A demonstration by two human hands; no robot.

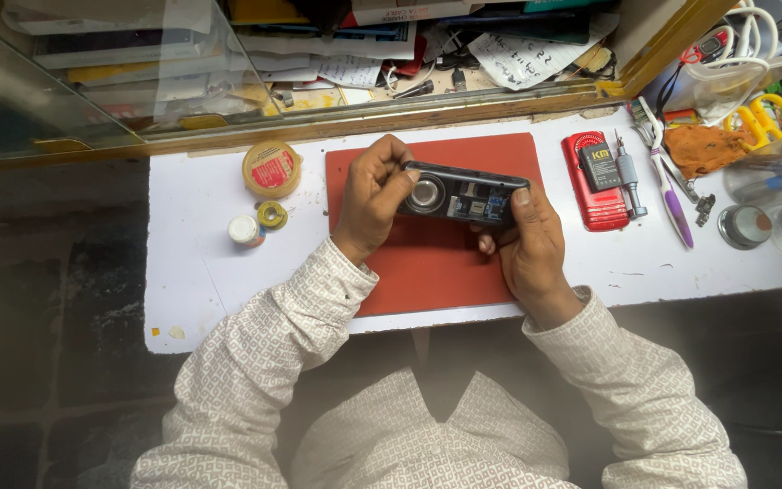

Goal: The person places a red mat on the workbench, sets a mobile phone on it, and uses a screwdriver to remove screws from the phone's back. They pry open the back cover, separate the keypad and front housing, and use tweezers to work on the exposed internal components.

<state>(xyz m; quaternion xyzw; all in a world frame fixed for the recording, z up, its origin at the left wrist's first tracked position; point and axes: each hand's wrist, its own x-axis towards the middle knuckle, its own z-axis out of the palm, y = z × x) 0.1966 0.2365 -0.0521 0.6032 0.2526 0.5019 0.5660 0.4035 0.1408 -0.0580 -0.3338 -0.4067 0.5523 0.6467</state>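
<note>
Over a red mat (436,263) on a white worktop (201,263), both my hands hold a small black phone (463,195) with its back cover off, so the round speaker and the circuit board show. My left hand (371,197) grips the phone's left end, thumb on its upper edge. My right hand (527,244) cradles the right end from below, thumb on the corner. The phone lies level, lengthwise left to right.
A red phone back (590,195) with a black battery (600,166) on it lies to the right, beside a screwdriver (627,177), a purple toothbrush (674,204) and yellow scissors (762,118). A round tin (271,168) and small jars (246,230) sit to the left. Glass shelves hold papers behind.
</note>
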